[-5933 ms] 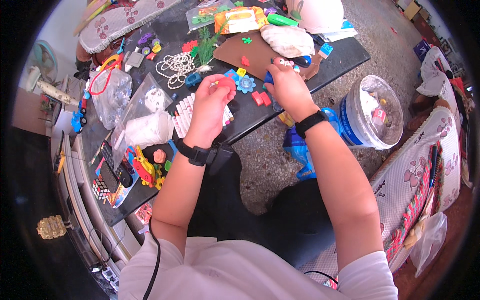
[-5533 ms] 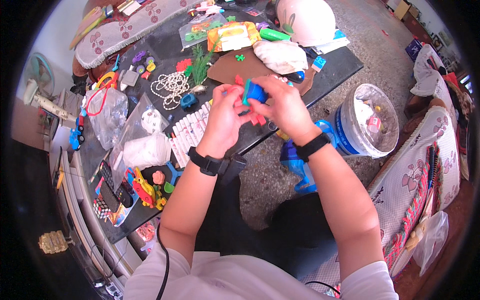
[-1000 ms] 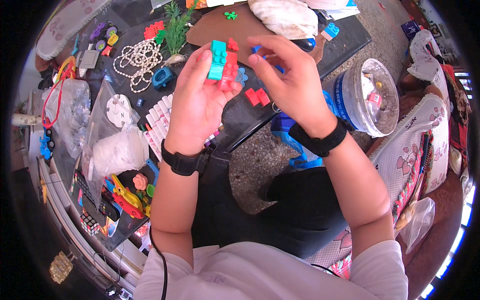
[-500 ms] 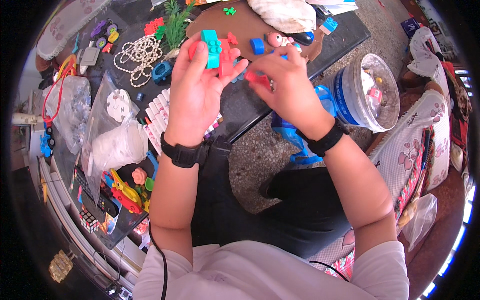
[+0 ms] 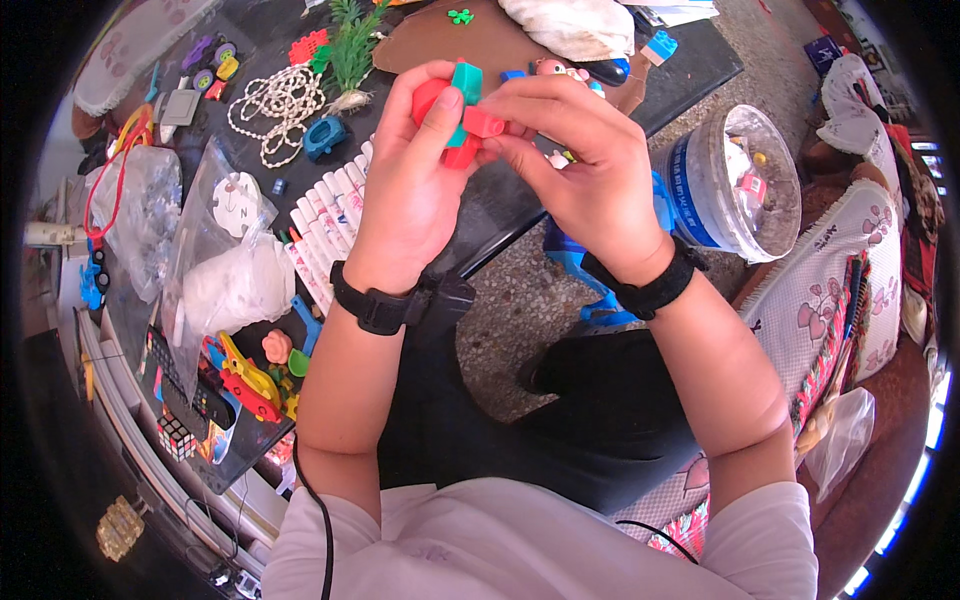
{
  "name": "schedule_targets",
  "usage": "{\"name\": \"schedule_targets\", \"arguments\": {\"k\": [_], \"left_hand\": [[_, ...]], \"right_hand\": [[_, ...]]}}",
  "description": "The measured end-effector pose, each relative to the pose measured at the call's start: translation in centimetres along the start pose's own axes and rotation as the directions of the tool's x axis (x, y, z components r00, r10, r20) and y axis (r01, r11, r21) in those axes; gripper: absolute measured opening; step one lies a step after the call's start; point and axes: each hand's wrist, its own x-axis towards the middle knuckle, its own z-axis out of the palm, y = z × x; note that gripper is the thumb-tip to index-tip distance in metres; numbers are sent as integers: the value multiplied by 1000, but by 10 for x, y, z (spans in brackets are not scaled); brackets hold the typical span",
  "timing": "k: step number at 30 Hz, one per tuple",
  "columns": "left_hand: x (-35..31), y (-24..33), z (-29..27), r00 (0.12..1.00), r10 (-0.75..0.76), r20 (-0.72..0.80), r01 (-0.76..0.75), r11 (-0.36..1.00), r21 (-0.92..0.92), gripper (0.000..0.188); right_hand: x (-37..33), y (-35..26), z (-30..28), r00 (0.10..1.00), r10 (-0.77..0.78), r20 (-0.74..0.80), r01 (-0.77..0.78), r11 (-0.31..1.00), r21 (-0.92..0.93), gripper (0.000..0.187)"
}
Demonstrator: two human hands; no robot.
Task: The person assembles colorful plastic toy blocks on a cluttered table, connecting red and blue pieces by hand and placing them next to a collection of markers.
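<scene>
At the far left edge of the dark table was a blue toy vehicle, with a crumpled clear bag just to its right. On the near left lay a puzzle cube and a yellow-and-red toy. Farther off, a heap of white beads lay left of a green plastic plant, and a row of white markers stretched nearer, left of the person's left wrist.

The left hand was clamped on a teal block, thumb on its near face, with a round red piece between its fingers and a lower red piece beneath the teal. These blocks were in the air above the table. To their right, the right hand had its fingertips closed on a small red block, held against the teal one; whether the two were joined could not be told.

Beyond the right hand lay a whitish cloth. On the right, past the table's edge, stood a white-and-blue bucket with things inside.
</scene>
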Motion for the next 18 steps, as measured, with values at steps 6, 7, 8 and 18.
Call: {"name": "schedule_targets", "arguments": {"k": [6,7,8,18], "left_hand": [[1,-1,-5,1000,18,14,-18,1000,14,25],[0,-1,-4,1000,22,5,-22,1000,23,25],[0,-2,-4,1000,25,-4,-25,999,31,25],[-6,-3,4,996,89,0,-88,984,152,27]], "right_hand": [[1,-2,1,1000,0,7,1,996,-88,27],[1,-3,1,1000,1,15,0,995,-104,27],[0,-3,1,1000,-1,13,2,995,-103,27],[-2,-1,-1,999,-45,-2,45,988,-148,29]]}}
